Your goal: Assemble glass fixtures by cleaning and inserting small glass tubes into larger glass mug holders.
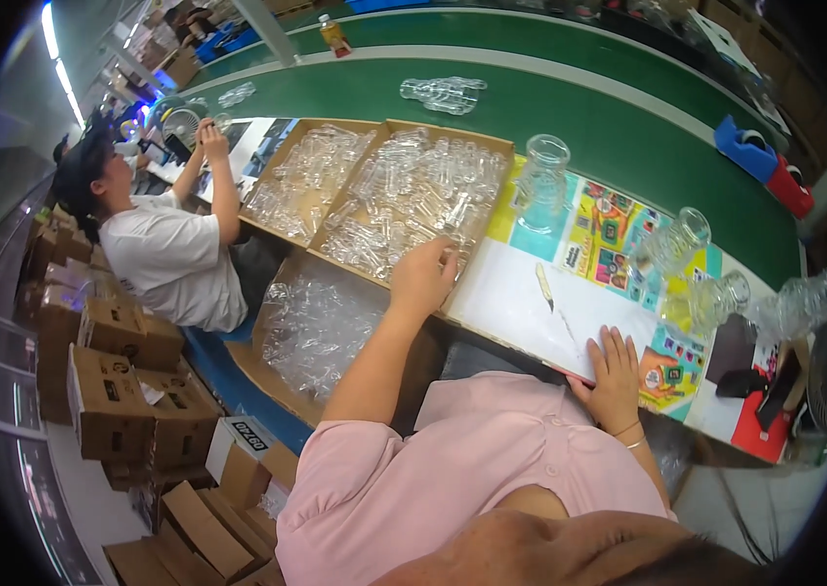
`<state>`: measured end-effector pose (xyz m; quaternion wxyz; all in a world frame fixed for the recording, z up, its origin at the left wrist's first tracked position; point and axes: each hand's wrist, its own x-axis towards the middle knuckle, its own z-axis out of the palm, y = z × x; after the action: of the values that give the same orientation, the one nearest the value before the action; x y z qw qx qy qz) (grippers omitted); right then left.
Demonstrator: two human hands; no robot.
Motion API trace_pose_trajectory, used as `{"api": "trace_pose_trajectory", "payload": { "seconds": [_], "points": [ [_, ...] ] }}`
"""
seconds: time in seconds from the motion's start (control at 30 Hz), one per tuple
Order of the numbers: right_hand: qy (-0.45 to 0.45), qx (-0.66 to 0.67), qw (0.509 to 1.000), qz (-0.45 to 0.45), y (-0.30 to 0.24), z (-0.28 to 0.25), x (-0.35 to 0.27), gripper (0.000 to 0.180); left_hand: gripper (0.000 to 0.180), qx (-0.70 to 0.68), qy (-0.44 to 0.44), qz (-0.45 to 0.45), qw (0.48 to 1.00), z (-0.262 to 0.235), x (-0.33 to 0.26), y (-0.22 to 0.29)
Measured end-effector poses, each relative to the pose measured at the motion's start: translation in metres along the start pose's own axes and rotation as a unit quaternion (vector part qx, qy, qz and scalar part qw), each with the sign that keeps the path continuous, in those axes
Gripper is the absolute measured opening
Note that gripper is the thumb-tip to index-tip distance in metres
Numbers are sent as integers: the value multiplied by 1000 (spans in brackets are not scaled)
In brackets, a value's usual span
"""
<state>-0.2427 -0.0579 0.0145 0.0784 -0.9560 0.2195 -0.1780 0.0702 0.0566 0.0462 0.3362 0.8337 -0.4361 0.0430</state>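
My left hand (423, 277) is over the near right part of a shallow cardboard box (510, 161) heaped with small clear glass-like pieces (423, 186). Its fingers curl down together at the pieces, and whatever is between the fingertips is hidden. My right hand (613, 369) lies with fingers stretched out at the near edge of a white sheet (501, 303), holding nothing. A slim pale tool (544, 285) with a dark pointed tip rests on that sheet, between my hands. Beyond it stands a clear glass vessel (543, 181) with a wide round rim.
More clear vessels (679, 237) lie on a colourful printed sheet (619, 230) at the right. A second box (282, 161) of clear pieces adjoins at left, near a seated co-worker (169, 244). A lined carton (321, 322) sits below. Behind runs a green belt (570, 107).
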Motion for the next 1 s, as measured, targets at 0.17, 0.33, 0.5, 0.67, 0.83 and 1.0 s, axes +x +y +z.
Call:
{"api": "trace_pose_trajectory", "payload": {
  "seconds": [0.17,0.33,0.5,0.67,0.83,1.0],
  "points": [
    [16,-17,1000,-5,2,0,-3,55,21,-1,19,-16,1000,5,-2,-1],
    [17,-10,1000,-9,2,-2,0,54,21,-52,4,-24,998,-1,-2,-4],
    [17,-12,1000,-8,3,1,0,56,17,32,121,55,991,-28,18,-34],
    [-6,1,1000,-1,-1,-5,5,56,21,124,167,-33,978,-86,48,-108],
    [-18,10,1000,-9,8,-4,3,59,39,273,52,-197,940,-105,74,-214],
    [-9,-9,1000,17,5,-3,-3,60,33,451,-118,-219,857,-74,112,-223]
  ]
}}
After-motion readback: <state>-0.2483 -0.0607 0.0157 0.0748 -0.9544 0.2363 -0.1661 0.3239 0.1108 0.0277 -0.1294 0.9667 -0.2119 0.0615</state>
